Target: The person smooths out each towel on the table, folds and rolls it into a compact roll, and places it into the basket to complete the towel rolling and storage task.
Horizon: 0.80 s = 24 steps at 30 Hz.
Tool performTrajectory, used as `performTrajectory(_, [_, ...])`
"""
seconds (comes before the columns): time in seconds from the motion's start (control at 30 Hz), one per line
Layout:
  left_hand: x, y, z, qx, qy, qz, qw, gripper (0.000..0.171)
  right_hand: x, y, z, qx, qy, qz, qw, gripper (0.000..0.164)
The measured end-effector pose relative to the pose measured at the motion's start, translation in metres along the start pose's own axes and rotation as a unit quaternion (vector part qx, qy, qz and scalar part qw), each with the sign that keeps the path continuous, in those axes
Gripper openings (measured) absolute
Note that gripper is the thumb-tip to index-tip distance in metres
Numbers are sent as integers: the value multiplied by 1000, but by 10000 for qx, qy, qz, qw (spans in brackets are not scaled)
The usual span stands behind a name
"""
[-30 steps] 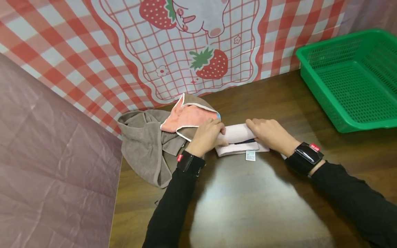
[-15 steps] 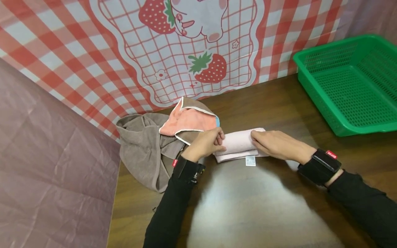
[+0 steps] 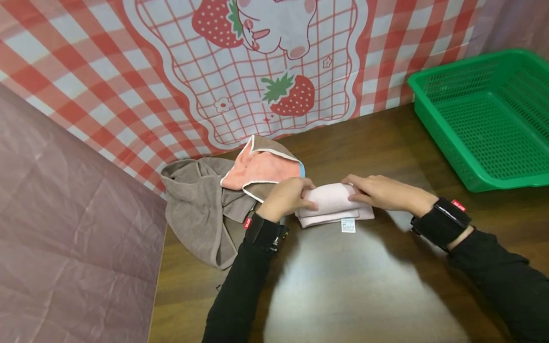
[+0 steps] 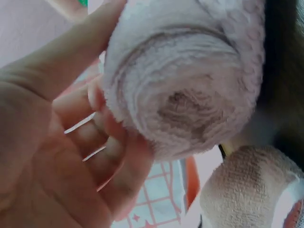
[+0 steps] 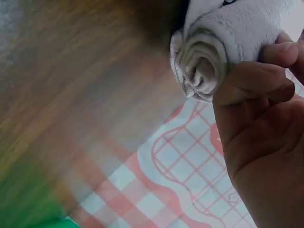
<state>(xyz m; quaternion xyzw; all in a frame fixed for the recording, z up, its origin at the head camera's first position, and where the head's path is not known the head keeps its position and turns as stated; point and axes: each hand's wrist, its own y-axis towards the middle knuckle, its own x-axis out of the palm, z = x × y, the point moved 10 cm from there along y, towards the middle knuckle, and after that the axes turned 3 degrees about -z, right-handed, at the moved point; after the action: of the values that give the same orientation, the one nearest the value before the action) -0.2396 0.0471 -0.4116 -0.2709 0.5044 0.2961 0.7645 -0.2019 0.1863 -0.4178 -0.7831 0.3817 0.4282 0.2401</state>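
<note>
A pale pink towel (image 3: 329, 198), partly rolled up, lies on the wooden table between the two hands. Its flat end, bearing a white label (image 3: 348, 225), sticks out on the near side. My left hand (image 3: 286, 197) grips the left end of the roll, thumb on the near side and fingers behind. Spiral layers of the towel roll (image 4: 190, 102) fill the left wrist view. At the other end, my right hand (image 3: 383, 192) holds the roll between thumb and fingers. The right wrist view shows the coiled end of the towel (image 5: 204, 66) beside curled fingers.
A grey-brown towel (image 3: 195, 205) lies crumpled at the left, overlapped by a coral cloth (image 3: 272, 166) with white edging close behind my left hand. At the back right stands a green perforated basket (image 3: 439, 138). A red-and-white checked cloth (image 3: 171, 90) hangs along the back.
My right hand's fingers lifted to the roll's top edge, then settled round its end again, thumb on the near side. The left hand stays at its end of the roll.
</note>
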Motion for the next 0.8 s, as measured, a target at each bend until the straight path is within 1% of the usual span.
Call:
performTrajectory(0.07, [-3, -1, 7, 101, 386, 142, 9991, 45, -2, 0, -4, -20, -99, 2, 9999, 37])
performTrajectory(0.13, [-4, -1, 12, 194, 567, 238, 9979, 47, -5, 1, -10, -43, -263, 28, 9996, 37])
performTrajectory(0.2, [-3, -2, 13, 198, 451, 255, 9985, 47, -6, 1, -14, 1, -417, -5, 9991, 39])
performTrajectory(0.3, [0, -4, 10, 72, -39, 216, 9997, 45, -8, 3, -18, 134, -641, 19, 9979, 41])
performTrajectory(0.4, [2, -4, 8, -8, -317, 168, 9994, 45, -10, 5, -19, 213, -875, 159, 9958, 40])
performTrajectory(0.53, [7, -2, 7, -1, -284, 67, 9996, 48, -13, 9, -24, -14, -1321, 470, 9901, 44])
performTrajectory(0.63, [12, -1, 8, 37, -102, -19, 9999, 54, -12, 12, -28, -244, -1495, 566, 9868, 46])
performTrajectory(0.7, [15, -1, 8, 56, 38, -67, 10000, 59, -11, 14, -27, -326, -1431, 548, 9877, 46])
performTrajectory(0.8, [17, -1, 9, 88, 156, -84, 9998, 65, -8, 16, -22, -314, -1216, 488, 9909, 46])
